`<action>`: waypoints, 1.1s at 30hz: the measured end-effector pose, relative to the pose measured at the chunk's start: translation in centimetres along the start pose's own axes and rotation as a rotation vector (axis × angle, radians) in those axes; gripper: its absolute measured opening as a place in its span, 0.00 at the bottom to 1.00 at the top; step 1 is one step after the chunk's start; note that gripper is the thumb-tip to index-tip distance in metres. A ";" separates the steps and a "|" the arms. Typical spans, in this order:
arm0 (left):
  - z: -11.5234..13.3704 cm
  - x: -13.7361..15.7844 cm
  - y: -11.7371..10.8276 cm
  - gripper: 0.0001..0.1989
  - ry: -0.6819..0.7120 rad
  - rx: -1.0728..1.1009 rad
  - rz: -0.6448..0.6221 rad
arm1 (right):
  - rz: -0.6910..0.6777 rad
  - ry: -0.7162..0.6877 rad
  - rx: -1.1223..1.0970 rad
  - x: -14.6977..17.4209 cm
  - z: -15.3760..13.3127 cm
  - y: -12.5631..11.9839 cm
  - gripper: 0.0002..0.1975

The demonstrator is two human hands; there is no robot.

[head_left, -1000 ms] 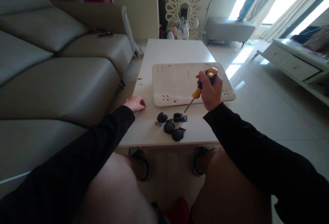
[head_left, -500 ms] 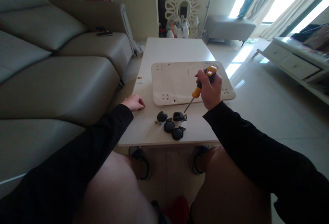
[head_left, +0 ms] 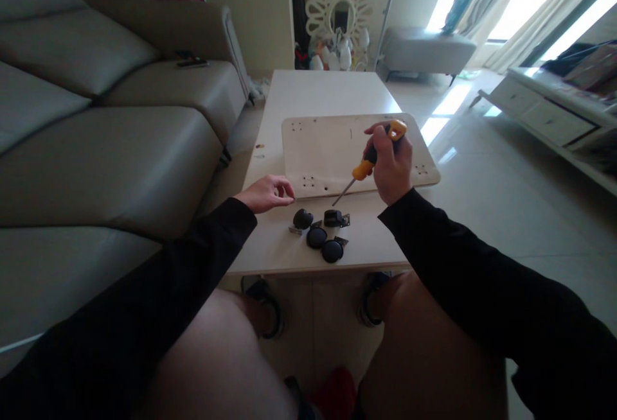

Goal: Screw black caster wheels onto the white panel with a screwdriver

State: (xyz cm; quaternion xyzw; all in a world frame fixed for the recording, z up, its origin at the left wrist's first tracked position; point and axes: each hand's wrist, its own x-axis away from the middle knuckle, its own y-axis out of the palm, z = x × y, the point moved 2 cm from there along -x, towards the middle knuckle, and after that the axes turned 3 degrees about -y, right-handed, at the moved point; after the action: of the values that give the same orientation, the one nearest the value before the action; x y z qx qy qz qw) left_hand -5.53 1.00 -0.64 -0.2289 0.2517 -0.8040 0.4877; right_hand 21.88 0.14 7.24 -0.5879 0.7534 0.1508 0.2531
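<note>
Yellow-and-black screwdriver gripped in the right hand, shaft slanting down past the board's near edge! Casters cluster toward the table's near edge; left hand at the board's near-left corner, fingers curled, pinching something or not, can't tell.

right hand gripping screwdriver, four casters, board

Screwdriver handle partly hidden
</note>
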 end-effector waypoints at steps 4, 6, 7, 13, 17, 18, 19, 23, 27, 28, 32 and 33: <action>0.9 -0.4 1.1 0.07 0.067 0.019 -0.034 | 0.017 -0.021 -0.052 0.1 -0.3 0.1 0.25; 1.1 -0.6 1.5 0.07 0.077 0.024 -0.053 | -0.004 -0.005 -0.056 0.3 -0.4 0.2 0.22; 1.3 -0.7 1.7 0.07 0.081 0.024 -0.063 | -0.015 0.005 -0.053 0.4 -0.5 0.3 0.21; 1.9 -1.1 2.3 0.05 0.100 0.046 -0.091 | -0.108 0.070 -0.111 1.1 -1.2 0.8 0.19; 2.3 -1.4 2.7 0.04 0.137 0.056 -0.086 | -0.134 0.075 -0.130 1.2 -1.1 1.1 0.20; 2.4 -1.4 2.8 0.04 0.146 0.054 -0.087 | -0.133 0.065 -0.132 1.2 -1.0 1.2 0.21; 2.5 -1.5 2.8 0.04 0.152 0.053 -0.089 | -0.131 0.050 -0.136 1.2 -0.8 1.2 0.22; 2.7 -1.7 3.1 0.03 0.161 0.057 -0.088 | -0.117 0.012 -0.157 1.0 -0.4 1.0 0.23; 2.7 -1.8 3.2 0.03 0.157 0.063 -0.085 | -0.095 -0.003 -0.163 0.8 -0.3 0.7 0.21; 2.7 -1.9 3.2 0.03 0.157 0.061 -0.088 | -0.093 -0.006 -0.169 0.8 -0.3 0.7 0.21; 2.7 -1.9 3.3 0.02 0.144 0.061 -0.099 | -0.088 -0.013 -0.192 0.7 -0.4 0.7 0.20; 2.7 -2.0 3.4 0.02 0.139 0.062 -0.102 | -0.090 -0.011 -0.198 0.7 -0.4 0.7 0.21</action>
State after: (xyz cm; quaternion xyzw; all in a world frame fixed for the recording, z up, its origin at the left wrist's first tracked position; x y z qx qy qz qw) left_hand -0.83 0.94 -0.94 -0.1697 0.2481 -0.8491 0.4343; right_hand 20.99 -0.46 7.08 -0.6425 0.7063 0.2160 0.2045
